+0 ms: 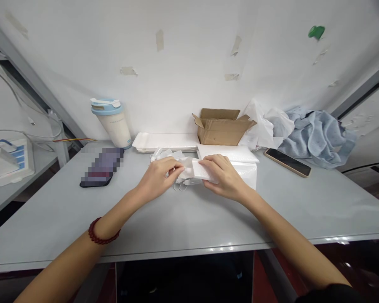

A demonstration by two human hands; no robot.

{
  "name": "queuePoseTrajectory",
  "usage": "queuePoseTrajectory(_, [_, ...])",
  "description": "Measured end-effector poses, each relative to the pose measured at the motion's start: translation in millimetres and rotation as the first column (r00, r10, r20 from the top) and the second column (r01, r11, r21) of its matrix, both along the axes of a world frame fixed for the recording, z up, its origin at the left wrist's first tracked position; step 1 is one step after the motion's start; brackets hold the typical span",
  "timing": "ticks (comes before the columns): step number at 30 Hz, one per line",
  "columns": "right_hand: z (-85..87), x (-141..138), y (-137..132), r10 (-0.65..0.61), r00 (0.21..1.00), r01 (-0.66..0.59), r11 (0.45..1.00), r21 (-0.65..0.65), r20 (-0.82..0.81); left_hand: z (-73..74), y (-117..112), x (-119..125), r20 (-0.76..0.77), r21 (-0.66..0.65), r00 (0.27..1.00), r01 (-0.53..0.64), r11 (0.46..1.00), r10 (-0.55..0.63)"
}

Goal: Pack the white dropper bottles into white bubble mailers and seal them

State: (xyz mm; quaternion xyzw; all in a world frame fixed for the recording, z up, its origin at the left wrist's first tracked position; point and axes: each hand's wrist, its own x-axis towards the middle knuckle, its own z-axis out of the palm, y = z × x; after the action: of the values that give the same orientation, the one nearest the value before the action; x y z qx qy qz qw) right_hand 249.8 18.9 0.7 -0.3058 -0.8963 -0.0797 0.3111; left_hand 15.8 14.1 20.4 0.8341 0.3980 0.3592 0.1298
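My right hand [222, 174] is closed round a small white bubble mailer [201, 169], held just above the table. At the mailer's left end my left hand [159, 176] pinches a pale, thin, translucent piece [187, 163]. Whether this is the mailer's flap or a separate packet, I cannot tell. Beneath and behind the left hand lies a loose heap of small clear-and-white items [166, 155], some with thin white loops [181, 187]; the hand hides part of it. More white bubble mailers [244, 155] lie flat under and behind my right hand.
Long white envelopes [167, 141] are stacked by the wall, beside an open cardboard box [222, 131]. A tumbler [112, 124] and dark phone [102, 167] are left; white plastic bags [259, 124], blue cloth [318, 136] and another phone [287, 162] are right.
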Motion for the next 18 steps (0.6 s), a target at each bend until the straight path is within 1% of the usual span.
queuePoseTrajectory(3, [-0.4, -5.2, -4.9, 0.021, 1.000, -0.021, 1.000, -0.015, 0.005, -7.2, -3.7, 6.9, 0.013, 0.083, 0.998, 0.065, 0.994, -0.067])
queuePoseTrajectory(5, [-0.6, -8.6, -8.2, 0.034, 0.999, -0.034, 0.999, -0.026, 0.015, -10.2, -5.8, 10.3, -0.003, 0.099, 0.995, 0.103, 0.990, -0.104])
queuePoseTrajectory(8, [-0.7, -11.9, -11.3, 0.046, 0.999, -0.046, 0.998, -0.031, 0.027, -9.6, -8.5, 12.2, -0.053, 0.054, 0.987, 0.154, 0.987, -0.151])
queuePoseTrajectory(11, [-0.5, -11.9, -10.6, 0.041, 0.999, -0.041, 0.999, -0.025, 0.019, -4.5, -11.3, 11.0, -0.086, -0.023, 0.973, 0.213, 0.977, -0.215])
queuePoseTrajectory(13, [-0.2, -9.9, -8.2, 0.035, 0.999, -0.035, 0.999, -0.023, 0.006, -1.3, -12.7, 9.5, -0.072, -0.047, 0.973, 0.218, 0.975, -0.221])
queuePoseTrajectory(14, [0.0, -8.3, -6.6, 0.033, 0.999, -0.033, 0.999, -0.021, -0.004, 0.0, -12.9, 8.7, -0.040, -0.042, 0.981, 0.189, 0.981, -0.191])
queuePoseTrajectory(15, [0.3, -6.4, -5.0, 0.030, 0.999, -0.030, 0.999, -0.019, -0.019, 1.0, -12.6, 7.7, 0.008, -0.027, 0.991, 0.130, 0.991, -0.130])
queuePoseTrajectory(17, [1.4, -2.2, -2.2, 0.029, 0.998, -0.030, 0.999, -0.021, -0.054, 2.9, -10.1, 5.2, 0.120, 0.007, 0.991, -0.054, 0.999, 0.053])
queuePoseTrajectory(18, [2.2, -0.1, -1.2, 0.029, 0.997, -0.031, 0.999, -0.027, -0.072, 3.9, -8.1, 3.7, 0.163, 0.000, 0.976, -0.147, 0.989, 0.145])
